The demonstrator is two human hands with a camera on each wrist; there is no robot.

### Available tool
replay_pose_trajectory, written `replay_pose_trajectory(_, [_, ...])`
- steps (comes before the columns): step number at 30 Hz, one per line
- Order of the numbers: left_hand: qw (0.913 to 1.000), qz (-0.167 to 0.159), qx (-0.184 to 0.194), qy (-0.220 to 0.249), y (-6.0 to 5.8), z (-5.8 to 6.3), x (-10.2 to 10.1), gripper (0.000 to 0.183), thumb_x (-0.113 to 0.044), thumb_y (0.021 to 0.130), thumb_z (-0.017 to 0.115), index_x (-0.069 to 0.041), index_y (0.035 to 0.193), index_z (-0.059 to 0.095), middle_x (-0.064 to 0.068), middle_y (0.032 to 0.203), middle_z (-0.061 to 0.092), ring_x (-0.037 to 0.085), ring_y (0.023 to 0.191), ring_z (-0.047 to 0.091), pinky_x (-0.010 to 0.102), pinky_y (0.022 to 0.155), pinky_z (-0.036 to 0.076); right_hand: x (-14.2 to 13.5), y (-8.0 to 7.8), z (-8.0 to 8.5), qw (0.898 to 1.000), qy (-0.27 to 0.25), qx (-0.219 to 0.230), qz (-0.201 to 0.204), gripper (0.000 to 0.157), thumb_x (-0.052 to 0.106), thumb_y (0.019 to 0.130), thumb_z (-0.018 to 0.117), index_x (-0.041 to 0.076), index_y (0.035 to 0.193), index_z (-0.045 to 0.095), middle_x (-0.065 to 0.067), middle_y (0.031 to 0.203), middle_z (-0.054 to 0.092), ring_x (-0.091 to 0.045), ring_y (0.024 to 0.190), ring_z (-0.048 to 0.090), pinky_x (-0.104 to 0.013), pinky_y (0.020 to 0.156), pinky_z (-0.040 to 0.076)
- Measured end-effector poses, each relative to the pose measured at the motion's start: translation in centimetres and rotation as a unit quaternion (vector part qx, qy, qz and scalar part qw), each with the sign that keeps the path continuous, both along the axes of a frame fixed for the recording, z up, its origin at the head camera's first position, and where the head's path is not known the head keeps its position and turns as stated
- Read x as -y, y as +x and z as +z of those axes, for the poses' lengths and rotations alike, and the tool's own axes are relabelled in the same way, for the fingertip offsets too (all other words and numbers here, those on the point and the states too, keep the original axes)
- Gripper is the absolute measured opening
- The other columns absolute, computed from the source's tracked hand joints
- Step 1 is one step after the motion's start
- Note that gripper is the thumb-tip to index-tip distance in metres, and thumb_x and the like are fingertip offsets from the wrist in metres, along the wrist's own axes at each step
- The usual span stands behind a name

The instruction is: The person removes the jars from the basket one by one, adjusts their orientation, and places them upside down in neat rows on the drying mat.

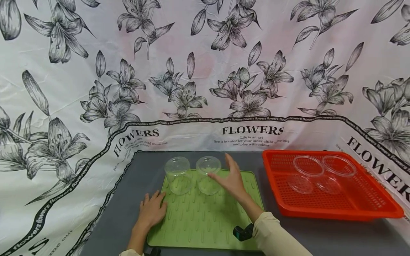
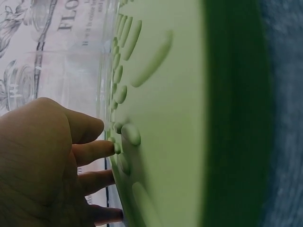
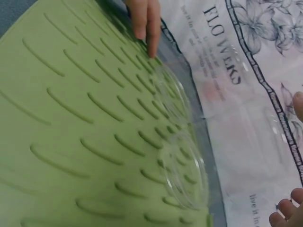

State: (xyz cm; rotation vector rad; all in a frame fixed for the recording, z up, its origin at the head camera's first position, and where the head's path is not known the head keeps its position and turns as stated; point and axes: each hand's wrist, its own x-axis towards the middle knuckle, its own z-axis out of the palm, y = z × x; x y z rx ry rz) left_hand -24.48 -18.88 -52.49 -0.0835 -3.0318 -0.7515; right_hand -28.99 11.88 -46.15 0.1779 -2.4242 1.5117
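Two clear plastic cups stand upright side by side on a green ridged mat (image 1: 205, 220): a left cup (image 1: 178, 177) and a right cup (image 1: 207, 183). My right hand (image 1: 233, 180) is at the right cup's right side, thumb and fingers spread apart, the thumb overlapping the cup in the head view. In the right wrist view only its fingertips (image 3: 288, 208) show at the right edge. My left hand (image 1: 153, 209) rests at the mat's left edge with fingers extended. The left wrist view shows that hand (image 2: 42, 151) with its fingertips against the mat's edge.
To the right, a red plastic basket (image 1: 278, 199) holds two more clear cups (image 1: 301, 183). The mat and basket lie on a grey table (image 1: 125, 213). Behind and to the sides hangs a white flower-printed cloth (image 1: 192, 135).
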Motion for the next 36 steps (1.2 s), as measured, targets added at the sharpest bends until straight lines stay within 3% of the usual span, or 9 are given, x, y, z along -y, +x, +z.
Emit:
replay_pose_trajectory(9, [0.9999, -0.01, 0.007, 0.001, 0.2, 0.1, 0.3, 0.047, -0.023, 0.106, 0.046, -0.005, 0.15, 0.049, 0.03, 0.159, 0.035, 0.064, 0.147, 0.013, 0.081, 0.114, 0.014, -3.7, 0.5, 3.1, 0.996, -0.011, -0.068, -0.05, 0.078, 0.032, 0.089, 0.08, 0.01, 0.153, 0.043, -0.019, 0.149, 0.051, -0.036, 0.141, 0.047, -0.055, 0.118, 0.038])
replay_pose_trajectory(14, [0.9998, -0.012, 0.013, 0.002, 0.1, 0.3, 0.4, 0.048, -0.023, 0.106, 0.046, -0.004, 0.15, 0.049, 0.03, 0.16, 0.034, 0.064, 0.147, 0.012, 0.082, 0.113, 0.014, -6.3, 0.5, 4.3, 0.993, -0.022, -0.089, -0.081, 0.073, 0.03, 0.088, 0.081, 0.009, 0.149, 0.047, -0.018, 0.144, 0.053, -0.035, 0.137, 0.047, -0.055, 0.116, 0.038])
replay_pose_trajectory(28, [0.9989, -0.016, 0.045, -0.002, -0.3, 0.3, 0.4, 0.049, -0.025, 0.106, 0.045, -0.005, 0.151, 0.048, 0.031, 0.16, 0.033, 0.066, 0.145, 0.011, 0.084, 0.111, 0.014, -11.8, 0.5, 3.6, 0.977, -0.019, -0.125, -0.174, 0.066, 0.019, 0.084, 0.084, 0.001, 0.141, 0.055, -0.023, 0.136, 0.058, -0.041, 0.127, 0.048, -0.051, 0.11, 0.036])
replay_pose_trajectory(36, [0.9988, -0.015, 0.046, -0.001, -0.4, 0.3, 0.4, 0.049, -0.024, 0.106, 0.045, -0.005, 0.152, 0.047, 0.03, 0.16, 0.033, 0.065, 0.146, 0.01, 0.084, 0.111, 0.013, -14.3, 0.7, 3.8, 0.962, 0.005, -0.111, -0.249, 0.067, 0.024, 0.083, 0.084, -0.001, 0.138, 0.055, -0.026, 0.136, 0.054, -0.042, 0.127, 0.042, -0.056, 0.107, 0.034])
